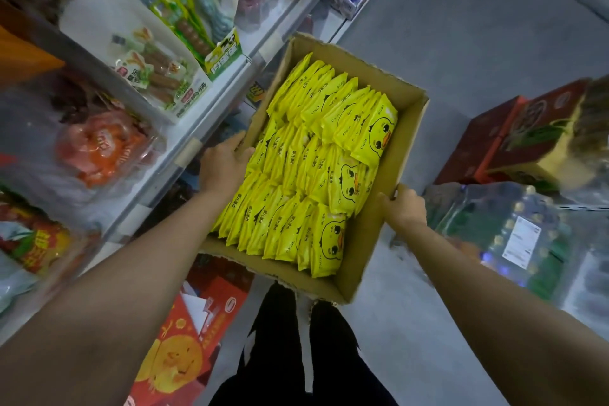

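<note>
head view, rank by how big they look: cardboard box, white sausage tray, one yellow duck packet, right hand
1. cardboard box
2. white sausage tray
3. yellow duck packet and right hand: look about alike, not ranked

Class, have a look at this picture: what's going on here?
A person holds an open brown cardboard box by its two sides, the left hand gripping the left wall and the right hand the right wall. The box is packed with rows of yellow duck-face packets. It is beside a white shop shelf of snacks, above the grey floor.
</note>
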Demonstrator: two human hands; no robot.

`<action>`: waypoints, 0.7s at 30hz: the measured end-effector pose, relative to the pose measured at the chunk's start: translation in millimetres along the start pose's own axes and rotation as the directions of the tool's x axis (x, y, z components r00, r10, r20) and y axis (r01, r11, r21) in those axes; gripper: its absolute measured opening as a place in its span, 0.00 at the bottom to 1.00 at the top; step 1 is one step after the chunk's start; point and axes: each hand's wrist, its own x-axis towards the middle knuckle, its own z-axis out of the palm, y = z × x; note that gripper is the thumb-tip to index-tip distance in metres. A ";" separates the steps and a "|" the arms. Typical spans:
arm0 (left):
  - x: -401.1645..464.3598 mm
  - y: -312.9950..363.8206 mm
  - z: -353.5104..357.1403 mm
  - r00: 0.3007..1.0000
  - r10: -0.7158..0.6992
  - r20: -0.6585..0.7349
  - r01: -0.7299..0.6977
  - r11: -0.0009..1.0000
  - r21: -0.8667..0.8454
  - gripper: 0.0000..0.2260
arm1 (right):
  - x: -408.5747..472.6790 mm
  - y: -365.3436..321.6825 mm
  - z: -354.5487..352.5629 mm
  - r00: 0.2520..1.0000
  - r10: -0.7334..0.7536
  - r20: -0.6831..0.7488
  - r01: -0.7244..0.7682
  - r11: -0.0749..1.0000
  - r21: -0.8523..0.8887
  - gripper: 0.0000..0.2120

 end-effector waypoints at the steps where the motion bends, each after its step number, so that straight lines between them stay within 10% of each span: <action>1: -4.4 3.4 -2.3 1.000 0.001 0.006 -0.001 1.000 -0.011 0.20 | -0.1 -2.6 -5.2 1.000 -0.002 0.025 0.002 1.000 -0.014 0.11; 12: -62.4 33.9 -2.3 0.980 -0.105 0.167 0.120 0.989 -0.081 0.23 | -17.0 -54.4 -46.7 0.959 -0.203 0.198 0.249 0.935 -0.251 0.18; 21: -107.1 31.4 50.1 0.854 -0.433 0.287 0.502 0.830 -0.243 0.20 | 2.2 -79.6 -11.6 0.697 -0.367 0.616 0.629 0.724 -0.282 0.23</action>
